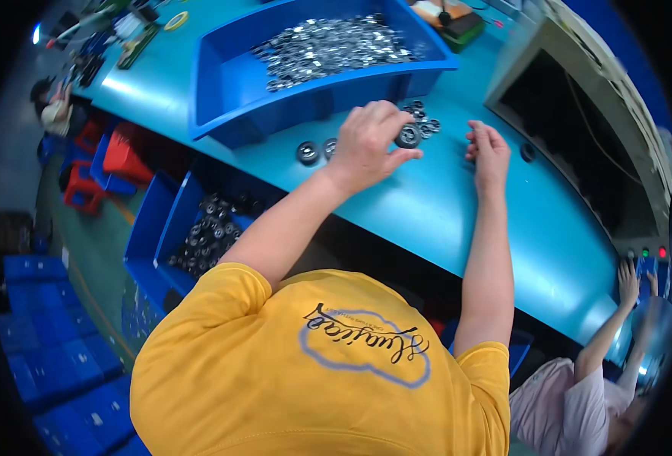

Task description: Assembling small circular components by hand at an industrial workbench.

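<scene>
My left hand (370, 144) pinches a small toy wheel (408, 137) with a black tyre and a silver hub between thumb and fingers, above the teal table. My right hand (491, 156) is held a little to the right, its fingers curled together; whatever they hold, if anything, is too small to make out. Two more wheels, one a black-tyred wheel (307, 153), lie on the table left of my left hand, the other partly hidden by it. Just beyond the held wheel is a small cluster of black and silver wheel parts (429, 125). A black tyre ring (528, 152) lies right of my right hand.
A large blue bin (233, 125) of shiny silver hubs stands at the back of the table (404, 205). Below the table's edge at left, a blue crate (156, 239) holds finished-looking wheels. A grey machine housing (556, 45) stands at right. Another person's hands (629, 285) work farther right.
</scene>
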Demonstrator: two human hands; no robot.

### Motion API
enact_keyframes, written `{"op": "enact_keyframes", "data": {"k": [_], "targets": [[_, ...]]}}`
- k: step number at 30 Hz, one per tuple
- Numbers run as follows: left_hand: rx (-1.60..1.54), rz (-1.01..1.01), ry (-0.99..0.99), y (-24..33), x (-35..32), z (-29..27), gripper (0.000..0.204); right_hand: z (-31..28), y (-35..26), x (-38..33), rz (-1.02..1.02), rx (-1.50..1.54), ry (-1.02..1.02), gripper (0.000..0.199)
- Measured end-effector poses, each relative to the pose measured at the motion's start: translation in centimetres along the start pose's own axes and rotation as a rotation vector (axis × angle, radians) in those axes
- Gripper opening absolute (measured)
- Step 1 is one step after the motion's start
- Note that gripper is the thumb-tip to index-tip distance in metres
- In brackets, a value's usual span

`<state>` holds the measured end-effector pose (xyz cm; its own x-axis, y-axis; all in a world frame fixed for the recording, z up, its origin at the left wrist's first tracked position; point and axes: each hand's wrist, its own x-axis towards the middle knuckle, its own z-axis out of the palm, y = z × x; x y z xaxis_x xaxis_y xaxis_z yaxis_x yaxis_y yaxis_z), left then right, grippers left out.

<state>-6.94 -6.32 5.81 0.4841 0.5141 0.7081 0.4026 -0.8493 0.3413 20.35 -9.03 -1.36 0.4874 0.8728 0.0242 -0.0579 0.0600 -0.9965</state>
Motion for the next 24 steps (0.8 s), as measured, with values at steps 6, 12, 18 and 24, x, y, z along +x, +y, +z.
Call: {"op": "enact_keyframes", "data": {"k": [6,12,18,24], "targets": [[0.074,-0.451,0.001,-4.7,-9.0,-9.5,0.041,0.8,1.0,0.0,-0.013,-0.098,-0.052,0.024],[0.284,-0.469,-0.088,-6.8,-12.8,-10.9,0.051,0.8,1.6,-0.2,-0.045,-0.224,-0.042,0.025],[0.246,-0.389,-0.079,-6.9,-13.0,-10.4,0.06,-1.2,0.3,-0.7,-0.17,-0.299,0.171,0.025],[0.179,-0.232,0.186,-4.1,-13.2,-10.0,0.038,-10.4,-1.7,3.3,-0.266,-0.687,0.559,0.024]]}}
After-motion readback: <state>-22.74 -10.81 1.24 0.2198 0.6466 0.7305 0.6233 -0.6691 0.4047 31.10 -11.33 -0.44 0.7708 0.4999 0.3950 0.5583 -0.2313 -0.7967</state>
